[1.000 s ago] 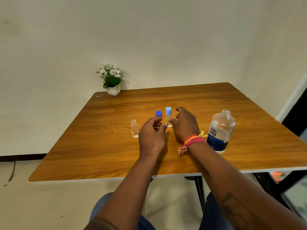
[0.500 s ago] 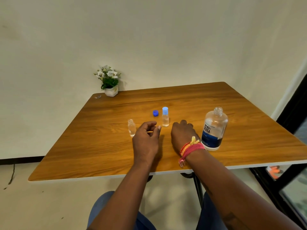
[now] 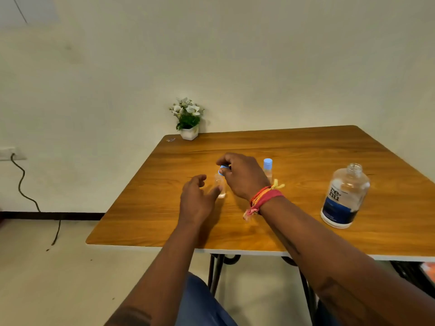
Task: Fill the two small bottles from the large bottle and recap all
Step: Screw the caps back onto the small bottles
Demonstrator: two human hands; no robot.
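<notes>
On the wooden table [image 3: 306,147] stands a small clear bottle [image 3: 221,189] with an open neck. Just above that neck my right hand [image 3: 242,176] pinches a blue cap [image 3: 222,171]. My left hand [image 3: 196,201] is beside the bottle; its thumb tip touches the bottle's lower side, while the fingers stay spread and apart from it. A second small bottle [image 3: 267,169] with a light blue cap stands upright behind my right wrist. The large clear bottle [image 3: 344,196] with a blue label stands uncapped at the right.
A white pot of flowers [image 3: 188,123] sits at the table's far left corner, against the wall. A dark cable [image 3: 23,184] hangs from a wall socket down to the floor at the left. Black table legs [image 3: 215,271] show under the near edge.
My right hand has picked up the blue cap and brought it over the open small bottle. My left hand has moved up to that bottle. The view has turned to the left.
</notes>
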